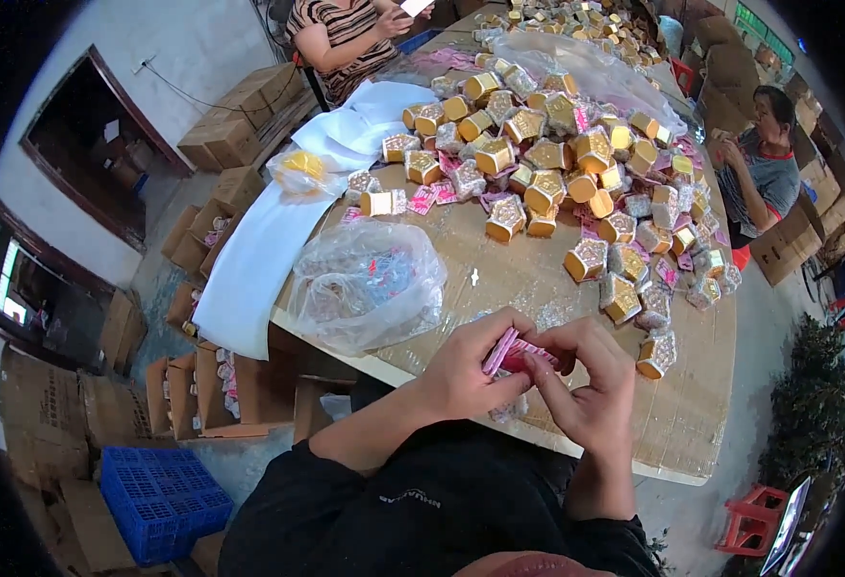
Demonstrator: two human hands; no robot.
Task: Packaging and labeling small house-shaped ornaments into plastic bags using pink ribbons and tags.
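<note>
Just over the table's near edge, a pink folded card (501, 352) with white marks is held between my two hands. My left hand (466, 370) pinches its left part between thumb and fingers. At the other side, the curled fingers and thumb of my right hand (591, 380) close on it; part of the card is hidden behind them. Whether it is one piece or several is hard to tell. A small clear-wrapped item (509, 409) lies below my hands. Beyond them spreads a heap of gold five-sided boxes (506, 219), many in clear wrap, with pink cards (423, 199) among them.
A clear plastic bag (370, 284) sits left on the cardboard-covered table (475, 308), beside a white foam sheet (259, 269). Open cartons (216, 389) and a blue crate (165, 500) stand at left. A red stool (754, 519) is at right. Two people sit across the table.
</note>
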